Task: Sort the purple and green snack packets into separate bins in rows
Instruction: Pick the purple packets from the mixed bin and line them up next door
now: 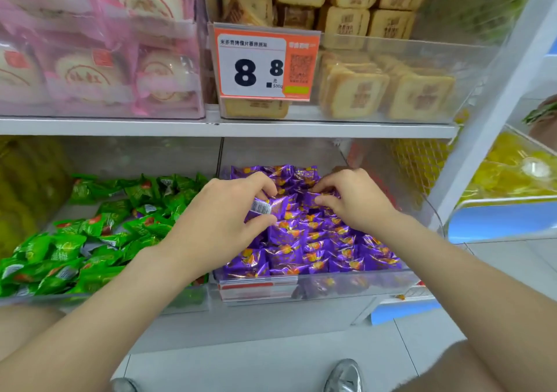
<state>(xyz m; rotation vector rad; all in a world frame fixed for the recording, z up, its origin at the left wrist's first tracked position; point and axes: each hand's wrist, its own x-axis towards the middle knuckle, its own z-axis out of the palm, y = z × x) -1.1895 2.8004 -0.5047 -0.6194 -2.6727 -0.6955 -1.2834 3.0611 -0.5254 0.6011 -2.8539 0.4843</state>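
Purple packets (316, 250) mostly rowed in right bin (331, 283), green packets (90, 241) heaped loose in left bin (45, 299). Our left hand (223, 220) pinches one purple packet (272, 208), right hand (355, 202) pinches another. Risk we see: slick foil slips, knocks neighbouring rows crooked.

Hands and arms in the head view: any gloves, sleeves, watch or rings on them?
Nothing worn that shows. The left hand and right hand are bare, with no gloves and no rings visible. The left forearm and right forearm are uncovered to the frame edge: no sleeve, watch, bracelet or marking in sight.
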